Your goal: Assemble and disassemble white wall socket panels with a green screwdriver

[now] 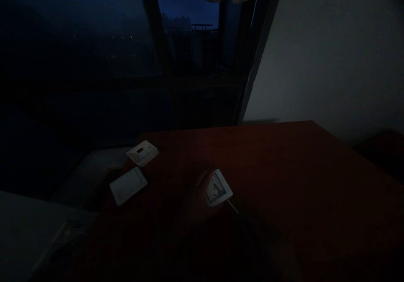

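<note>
Socket plate [226,189]: held over the table [277,160], inward of its left edge; contact with the tabletop cannot be told.
Left hand [199,198]: closed around the plate's left side.
Thin shaft [232,206]: seen at the plate's near right corner; best kept aligned, the plate firmly braced.
Right hand: lost in darkness; grip cannot be told.
Slotted plate [142,152]: laid at the table's far left corner.

Inscriptions, none readable, white socket plate [226,188], no legible lettering, white plate with cut-out [147,152], likewise, flat white plate [128,186], likewise, too dark
</note>
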Demonstrator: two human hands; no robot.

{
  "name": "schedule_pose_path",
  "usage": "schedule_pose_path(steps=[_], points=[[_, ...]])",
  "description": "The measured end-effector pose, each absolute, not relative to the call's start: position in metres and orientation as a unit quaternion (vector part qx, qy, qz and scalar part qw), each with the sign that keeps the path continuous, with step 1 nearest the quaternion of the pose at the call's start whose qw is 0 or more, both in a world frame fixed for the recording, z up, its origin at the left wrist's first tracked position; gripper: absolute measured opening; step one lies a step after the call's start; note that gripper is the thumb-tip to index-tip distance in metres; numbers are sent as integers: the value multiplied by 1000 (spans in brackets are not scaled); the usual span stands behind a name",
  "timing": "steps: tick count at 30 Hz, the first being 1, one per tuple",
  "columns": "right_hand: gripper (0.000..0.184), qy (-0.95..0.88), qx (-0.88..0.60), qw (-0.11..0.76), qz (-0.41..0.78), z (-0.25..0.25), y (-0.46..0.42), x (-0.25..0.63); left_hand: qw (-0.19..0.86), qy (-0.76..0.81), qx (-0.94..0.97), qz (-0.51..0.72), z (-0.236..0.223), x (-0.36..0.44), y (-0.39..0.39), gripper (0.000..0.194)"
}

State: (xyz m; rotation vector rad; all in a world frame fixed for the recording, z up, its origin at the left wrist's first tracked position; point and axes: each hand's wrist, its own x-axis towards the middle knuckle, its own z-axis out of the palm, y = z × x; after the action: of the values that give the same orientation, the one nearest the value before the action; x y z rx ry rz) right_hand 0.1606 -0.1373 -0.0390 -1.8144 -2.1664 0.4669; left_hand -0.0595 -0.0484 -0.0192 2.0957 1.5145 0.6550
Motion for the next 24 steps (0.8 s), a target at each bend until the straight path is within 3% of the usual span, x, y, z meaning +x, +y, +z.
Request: schedule_pose_path(steps=[7, 14, 24], points=[[41, -689, -672, 133, 235, -44, -133, 166, 276, 534, 758, 252, -27, -60, -50, 95], [49, -671, -679, 148, 259, -48, -132, 189, 266, 562, 729, 288, -9, -70, -49, 76], [46, -665, -674, 167, 275, -46, -130, 183, 48, 630, 724, 276, -16, -115, -25, 64]])
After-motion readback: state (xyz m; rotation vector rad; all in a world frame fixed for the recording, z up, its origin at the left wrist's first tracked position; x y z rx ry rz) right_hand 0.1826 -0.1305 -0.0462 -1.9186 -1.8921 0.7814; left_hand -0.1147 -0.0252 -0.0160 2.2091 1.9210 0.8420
